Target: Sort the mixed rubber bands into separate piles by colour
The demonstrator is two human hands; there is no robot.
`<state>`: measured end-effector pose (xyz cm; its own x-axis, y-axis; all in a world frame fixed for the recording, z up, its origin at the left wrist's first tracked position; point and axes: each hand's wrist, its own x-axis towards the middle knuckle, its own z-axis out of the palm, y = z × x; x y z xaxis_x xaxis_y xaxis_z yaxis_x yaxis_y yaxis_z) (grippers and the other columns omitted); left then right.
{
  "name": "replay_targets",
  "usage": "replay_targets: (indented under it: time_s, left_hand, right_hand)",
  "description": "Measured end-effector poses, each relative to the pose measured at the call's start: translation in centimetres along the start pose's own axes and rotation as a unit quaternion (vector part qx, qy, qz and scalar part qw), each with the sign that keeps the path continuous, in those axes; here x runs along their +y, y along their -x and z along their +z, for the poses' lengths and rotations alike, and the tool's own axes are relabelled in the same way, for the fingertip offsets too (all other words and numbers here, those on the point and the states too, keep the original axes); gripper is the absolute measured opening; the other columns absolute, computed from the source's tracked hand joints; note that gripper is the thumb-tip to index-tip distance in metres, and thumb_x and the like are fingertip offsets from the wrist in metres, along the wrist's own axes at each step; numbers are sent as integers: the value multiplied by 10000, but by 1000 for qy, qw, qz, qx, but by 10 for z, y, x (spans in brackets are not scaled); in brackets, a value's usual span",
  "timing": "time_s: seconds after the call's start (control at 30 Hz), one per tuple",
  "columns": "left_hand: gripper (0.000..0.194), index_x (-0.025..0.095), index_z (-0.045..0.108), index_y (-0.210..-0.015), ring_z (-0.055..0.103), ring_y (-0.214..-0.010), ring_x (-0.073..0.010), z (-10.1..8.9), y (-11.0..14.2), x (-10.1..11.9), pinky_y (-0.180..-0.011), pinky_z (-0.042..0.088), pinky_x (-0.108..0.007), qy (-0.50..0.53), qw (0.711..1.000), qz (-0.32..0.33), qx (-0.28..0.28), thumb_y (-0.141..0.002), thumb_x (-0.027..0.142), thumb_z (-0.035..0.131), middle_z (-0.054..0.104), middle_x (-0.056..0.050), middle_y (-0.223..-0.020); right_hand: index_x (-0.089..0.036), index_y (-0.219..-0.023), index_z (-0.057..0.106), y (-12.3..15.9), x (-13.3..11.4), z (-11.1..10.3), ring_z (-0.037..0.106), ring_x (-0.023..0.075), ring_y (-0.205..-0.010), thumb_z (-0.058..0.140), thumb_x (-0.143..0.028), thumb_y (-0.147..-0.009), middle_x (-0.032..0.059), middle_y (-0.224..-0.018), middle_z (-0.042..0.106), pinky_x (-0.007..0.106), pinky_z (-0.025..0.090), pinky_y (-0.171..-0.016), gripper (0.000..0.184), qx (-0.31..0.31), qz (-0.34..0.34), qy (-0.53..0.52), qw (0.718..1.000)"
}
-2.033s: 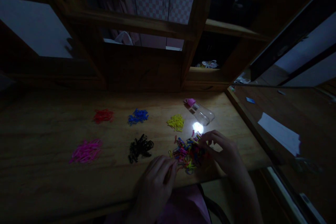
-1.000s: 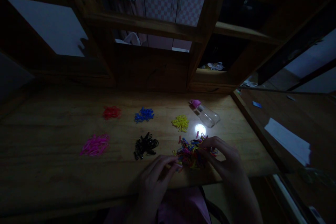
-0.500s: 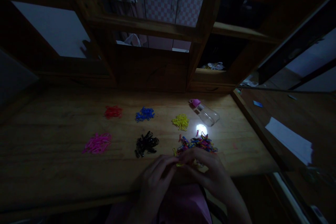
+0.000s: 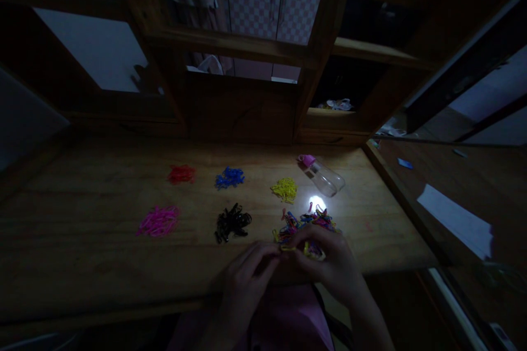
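Observation:
At the table's front edge, my left hand [image 4: 249,271] has its thumb and fingertips pinched on one end of a small yellow loop-shaped piece [image 4: 287,249]; whether it is a rubber band or a clip I cannot tell. My right hand [image 4: 329,255] closes its fingertips around the other end. Just beyond the right fingers spreads a mixed-colour pile [image 4: 294,223] of similar pieces, partly hidden by that hand. Left of it lies a black pile [image 4: 233,223]. Sorted by colour, a yellow pile [image 4: 285,190], a blue pile [image 4: 229,177], a red pile [image 4: 181,174] and a pink pile [image 4: 158,221] lie around.
A clear bottle [image 4: 327,179] with a pink cap lies on its side at the back right, near a bright light spot [image 4: 317,204]. Wooden shelving [image 4: 239,107] rises behind the table [image 4: 102,269]. White paper [image 4: 455,221] lies on a brown surface at right.
My right fingers have shifted slightly right, and more of the yellow piece shows between the hands. The view has turned a little; the piles look unchanged.

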<state>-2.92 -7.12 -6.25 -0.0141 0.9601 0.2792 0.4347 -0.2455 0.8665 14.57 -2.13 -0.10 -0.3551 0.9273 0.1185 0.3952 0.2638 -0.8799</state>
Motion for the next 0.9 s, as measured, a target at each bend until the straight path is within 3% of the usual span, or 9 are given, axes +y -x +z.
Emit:
replay_targets:
  time_s: [0.23, 0.4, 0.57, 0.67, 0.8, 0.9]
  left_hand:
    - [56, 243, 670, -894, 700, -850, -113, 4, -1, 2, -825, 523, -196, 10, 1000, -16, -5, -899, 213, 624, 737, 43, -892]
    - [29, 242, 667, -876, 710, -780, -120, 7, -1, 4, -742, 541, -193, 6, 997, -71, 17, -883, 241, 638, 738, 46, -838]
    - [57, 237, 664, -854, 713, -772, -133, 6, -4, 4, -737, 550, -203, 14, 996, -88, 32, -886, 270, 630, 739, 39, -819]
    - [37, 239, 667, -862, 715, -777, -137, 5, -5, 4, -744, 555, -208, 1, 996, -82, 34, -877, 260, 639, 743, 37, -838]
    - [30, 250, 676, -860, 717, -756, -152, 6, -4, 5, -737, 572, -232, -36, 996, -70, 41, -850, 226, 662, 748, 39, -832]
    - [30, 243, 681, -829, 714, -701, -155, 2, -2, 7, -679, 582, -230, -46, 996, -56, 43, -848, 264, 670, 745, 34, -783]
  right_hand:
    - [-183, -873, 672, -47, 20, -13, 649, 176, -757, 601, -156, -833, 44, -822, 707, 284, 493, -699, 86, 137, -32, 110, 984]
    - [-185, -995, 671, -75, 33, -9, 628, 187, -794, 565, -167, -852, 74, -888, 702, 311, 487, -723, 180, 112, -71, 146, 980]
    - [-200, -1093, 666, -66, 31, -10, 651, 193, -839, 536, -183, -902, 77, -932, 704, 330, 513, -759, 231, 119, -75, 128, 982]
    - [-214, -1090, 678, -49, 16, -16, 668, 193, -853, 560, -228, -922, 70, -955, 715, 325, 527, -763, 206, 69, -61, 107, 990]
    - [-234, -1044, 699, -23, -4, -17, 674, 185, -881, 660, -286, -882, 43, -969, 722, 303, 530, -785, 175, -73, -57, 75, 993]
    - [-242, -1036, 703, -11, -6, -14, 674, 185, -875, 683, -297, -866, 40, -963, 720, 295, 532, -771, 180, -96, -65, 80, 990]
